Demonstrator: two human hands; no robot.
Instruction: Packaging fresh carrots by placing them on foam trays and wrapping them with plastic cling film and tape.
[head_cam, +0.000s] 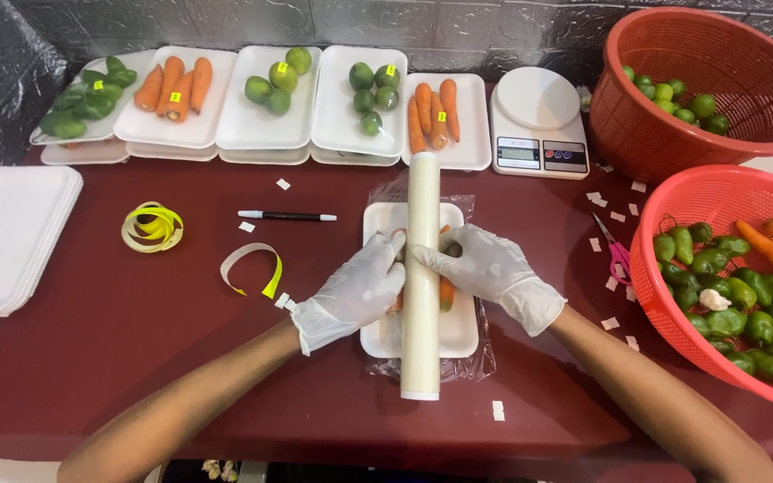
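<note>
**Bright, even light over a sharp view**

Light falls from above and in front, strong and diffuse. The white trays (266,134) along the far edge of the table (136,358) come close to overexposed, and the roll of film (421,277) shows a soft sheen. Shadows are short and faint under the forearms. Focus is crisp throughout; the baskets (717,80) bulge slightly near the right edge.

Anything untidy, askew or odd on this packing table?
Small white paper scraps lie scattered over the red table, mostly near the scissors. Loose yellow-and-white backing strips curl left of the gloved left hand.
</note>
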